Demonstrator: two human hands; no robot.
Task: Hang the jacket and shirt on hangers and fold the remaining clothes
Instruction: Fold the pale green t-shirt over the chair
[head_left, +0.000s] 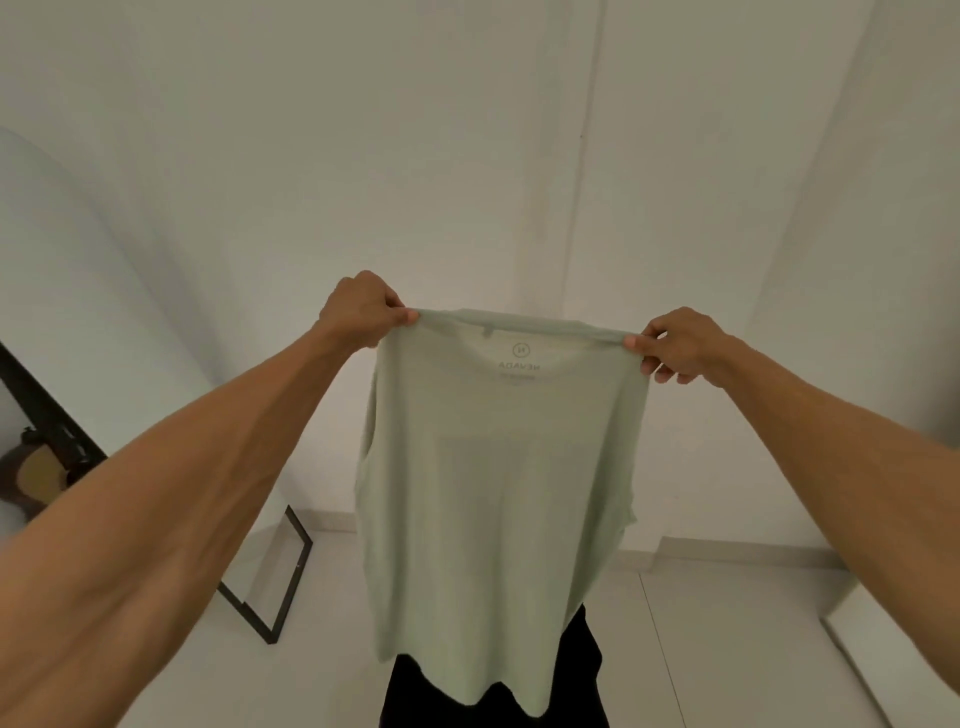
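— Where is the pale green T-shirt?
— Up in the air in front of the white wall. The left hand pinches one shoulder and the right hand pinches the other, fingers curled on the cloth.
— Which way does it run?
— Its long axis is vertical: the neckline is on top, stretched level between the hands, and the hem hangs lowest. The neck print reads mirrored.
— Anything nearby?
— A black-framed mirror leans at the left, and something black shows below the hem.
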